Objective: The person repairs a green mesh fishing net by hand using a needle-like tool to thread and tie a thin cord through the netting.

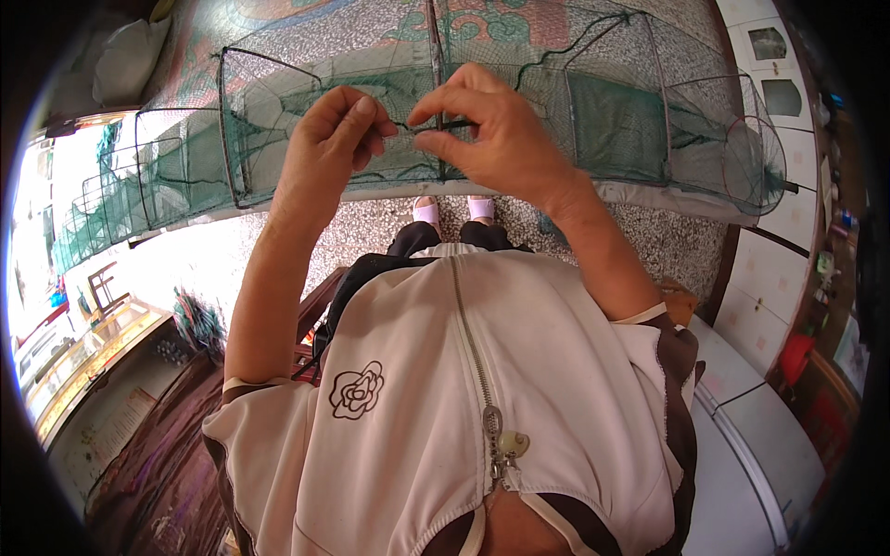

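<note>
Between the fingertips of the two hands runs a short dark strand (402,126), held out above the green mesh net (612,120), which stretches crosswise beneath both palms and well past them on either side. The left hand (336,137) is curled, its thumb laid over the bent fingers; the strand meets its fingertips, but whether they truly pinch it is too small to tell. The right hand (496,130) has thumb and forefinger bent toward each other with the strand near their tips; I cannot tell whether it grips or only guides.

To work the strand well, I would let the left hand act as a steady anchor close to the right, so that the short length between them stays fairly taut, and leave the finer moves to the right thumb and forefinger. Loose mesh lies just below both hands, so lifting the strand clear of it should lessen snagging. The dark upright rod (436,56), passing behind the right fingertips, could be mistaken for cord; tilting the work slightly toward the left hand might separate them by eye. Pulling gently seems wise, since thin mesh may pucker around the wire frame (223,139) left of the left hand.
</note>
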A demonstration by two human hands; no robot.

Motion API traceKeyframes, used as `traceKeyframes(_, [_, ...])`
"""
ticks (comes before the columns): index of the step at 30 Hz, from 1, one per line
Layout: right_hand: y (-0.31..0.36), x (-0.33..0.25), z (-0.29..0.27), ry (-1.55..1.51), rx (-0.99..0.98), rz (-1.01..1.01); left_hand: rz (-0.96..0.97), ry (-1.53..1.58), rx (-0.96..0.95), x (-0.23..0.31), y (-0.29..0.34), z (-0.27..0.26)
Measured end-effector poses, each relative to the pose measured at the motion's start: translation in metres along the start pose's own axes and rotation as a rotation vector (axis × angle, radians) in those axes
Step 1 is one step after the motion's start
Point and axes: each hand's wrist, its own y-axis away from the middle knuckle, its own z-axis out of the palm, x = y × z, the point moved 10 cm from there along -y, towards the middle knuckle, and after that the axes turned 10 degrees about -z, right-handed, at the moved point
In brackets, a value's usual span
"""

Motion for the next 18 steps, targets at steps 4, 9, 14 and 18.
traceKeyframes(4, [-0.001,-0.003,0.005,0.111,0.023,-0.046,0.014,0.008,-0.026,-0.001,0.000,-0.002])
traceKeyframes(9, [-0.006,-0.029,-0.008,0.151,0.186,-0.241,0.027,0.087,-0.008,0.001,0.001,-0.002])
traceKeyframes(14, [-0.020,-0.051,-0.040,-0.462,0.422,-0.267,0.152,-0.064,0.053,0.019,0.010,0.016])
traceKeyframes(18, [-0.026,-0.081,-0.086,-0.521,0.536,-0.535,0.260,-0.140,-0.049,0.019,0.013,0.036])
